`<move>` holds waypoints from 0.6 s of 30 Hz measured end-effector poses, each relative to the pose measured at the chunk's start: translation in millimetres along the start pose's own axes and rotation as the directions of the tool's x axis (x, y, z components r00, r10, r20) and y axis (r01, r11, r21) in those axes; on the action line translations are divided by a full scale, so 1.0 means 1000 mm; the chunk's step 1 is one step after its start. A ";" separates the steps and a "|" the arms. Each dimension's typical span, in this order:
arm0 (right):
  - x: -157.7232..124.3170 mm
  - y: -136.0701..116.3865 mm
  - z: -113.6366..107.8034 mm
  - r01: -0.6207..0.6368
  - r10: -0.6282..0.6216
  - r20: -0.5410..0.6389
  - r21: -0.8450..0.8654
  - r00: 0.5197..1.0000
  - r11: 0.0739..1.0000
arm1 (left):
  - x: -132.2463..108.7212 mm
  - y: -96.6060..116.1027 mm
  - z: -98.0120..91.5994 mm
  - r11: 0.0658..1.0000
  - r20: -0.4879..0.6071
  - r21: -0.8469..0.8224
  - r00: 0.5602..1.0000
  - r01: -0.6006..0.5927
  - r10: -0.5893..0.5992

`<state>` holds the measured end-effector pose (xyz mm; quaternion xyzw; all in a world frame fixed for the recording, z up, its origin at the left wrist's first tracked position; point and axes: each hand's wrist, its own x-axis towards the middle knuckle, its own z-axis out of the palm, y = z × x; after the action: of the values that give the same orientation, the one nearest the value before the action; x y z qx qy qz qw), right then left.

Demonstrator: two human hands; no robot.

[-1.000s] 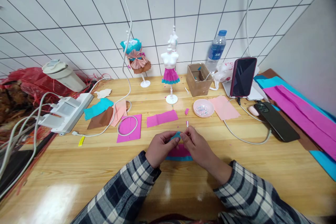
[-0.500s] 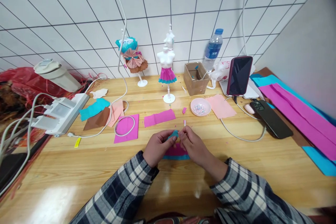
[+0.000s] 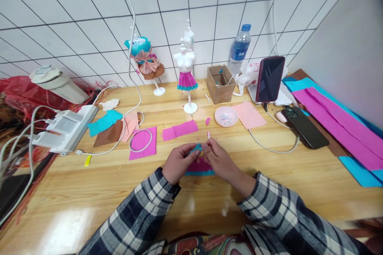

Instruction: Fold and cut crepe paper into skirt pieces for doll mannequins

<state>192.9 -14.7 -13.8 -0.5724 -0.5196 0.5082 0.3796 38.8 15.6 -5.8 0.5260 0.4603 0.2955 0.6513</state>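
Note:
My left hand (image 3: pixel 177 162) and my right hand (image 3: pixel 220 159) meet over the wooden table (image 3: pixel 119 183), fingers pinched together on a small piece of teal crepe paper (image 3: pixel 196 148). Under both hands lies a magenta crepe piece with a teal edge (image 3: pixel 200 168). A little beyond my fingertips a small white stick (image 3: pixel 208 134) stands or lies on the table. A magenta paper strip (image 3: pixel 179 130) lies further back.
Two white mannequin stands, one in a magenta skirt (image 3: pixel 186 67) and one in teal and brown paper (image 3: pixel 145 59), stand by the tiled wall. A cardboard box (image 3: pixel 220 83), pink dish of beads (image 3: pixel 226 116), water bottle (image 3: pixel 239 50), two phones (image 3: pixel 269 79), power strip (image 3: pixel 67 127) and crepe sheets (image 3: pixel 335 123) surround me.
Both hands stay pinched on the teal piece with only small finger movements. The view has tilted, so everything on the table sits slightly higher and to the left in the picture.

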 end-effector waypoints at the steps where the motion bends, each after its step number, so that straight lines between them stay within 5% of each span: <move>1: 0.000 0.001 0.000 0.005 -0.005 -0.004 -0.014 1.000 1.000 | 0.000 0.000 0.000 1.000 0.002 0.000 1.000 0.000 0.000; 13: 0.001 0.005 -0.003 0.049 -0.051 -0.014 -0.113 0.999 0.992 | -0.001 0.000 -0.002 0.995 0.051 0.075 0.997 -0.067 0.063; 18: -0.001 0.003 -0.002 0.001 -0.001 0.034 0.002 0.999 1.000 | -0.002 0.000 -0.002 0.990 0.049 0.107 0.995 -0.088 0.084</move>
<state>195.7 -15.5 -15.7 -0.5630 -0.5258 0.5182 0.3716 35.8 14.9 -5.1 0.5866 0.4383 0.2859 0.6181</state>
